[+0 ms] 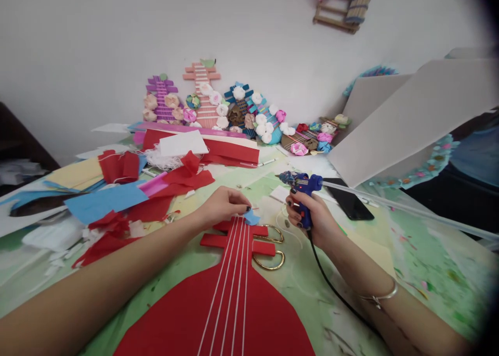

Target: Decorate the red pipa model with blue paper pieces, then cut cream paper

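Observation:
In front of me lies a red lute-shaped cutout (268,304) with white strings running up its neck and red pegs at the sides. My left hand (228,205) is at the top of the neck, thumb and finger pinched on a small blue paper piece (252,217). My right hand (312,215) is wrapped round the handle of a blue glue gun (306,189), whose nozzle points left. A long clear glue stick (362,192) sticks out behind it, and a black cord (331,286) hangs below. Gold scissor handles (275,261) show beside the neck, their blades hidden.
Red, blue and yellow paper scraps (105,200) pile up on the left. Several flower-trimmed instrument crafts (202,96) lean on the wall. A black phone (349,200) lies to the right, near large white boards (413,117) with blue trim. The tablecloth (440,288) is green.

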`<act>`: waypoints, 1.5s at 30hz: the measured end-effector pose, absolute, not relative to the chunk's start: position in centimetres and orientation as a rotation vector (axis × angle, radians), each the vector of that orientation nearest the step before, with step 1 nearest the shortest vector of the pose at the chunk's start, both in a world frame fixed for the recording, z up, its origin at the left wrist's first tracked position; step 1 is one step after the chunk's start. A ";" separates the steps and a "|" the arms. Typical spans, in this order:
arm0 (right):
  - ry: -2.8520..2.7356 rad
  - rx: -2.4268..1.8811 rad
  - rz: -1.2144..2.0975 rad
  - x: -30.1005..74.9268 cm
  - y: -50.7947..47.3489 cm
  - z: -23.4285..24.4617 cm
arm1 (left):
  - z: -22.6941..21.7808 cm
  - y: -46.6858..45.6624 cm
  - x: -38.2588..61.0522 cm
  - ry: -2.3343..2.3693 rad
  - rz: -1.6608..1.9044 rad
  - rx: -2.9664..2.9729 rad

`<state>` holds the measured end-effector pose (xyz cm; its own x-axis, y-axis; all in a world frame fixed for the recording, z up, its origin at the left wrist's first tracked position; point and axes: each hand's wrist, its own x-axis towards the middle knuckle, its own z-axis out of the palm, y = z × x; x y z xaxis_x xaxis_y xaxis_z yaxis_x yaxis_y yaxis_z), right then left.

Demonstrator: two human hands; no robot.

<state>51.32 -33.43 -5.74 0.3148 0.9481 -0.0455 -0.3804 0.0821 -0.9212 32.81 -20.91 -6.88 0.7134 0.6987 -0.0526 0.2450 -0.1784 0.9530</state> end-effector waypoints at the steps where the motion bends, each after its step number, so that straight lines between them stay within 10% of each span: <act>1: -0.692 -1.036 1.122 51.5 -33.5 -5.9 | -6.9 -20.9 32.8 0.778 0.476 1.753; 45: -0.886 -1.195 1.108 50.9 -34.9 -6.1 | -5.3 -19.4 31.5 0.471 0.863 1.808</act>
<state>50.88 -34.90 -6.12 0.2511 0.9674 -0.0345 -0.1793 0.0115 -0.9837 31.52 -19.35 -5.26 0.6650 0.6656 0.3388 -0.0752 -0.3916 0.9170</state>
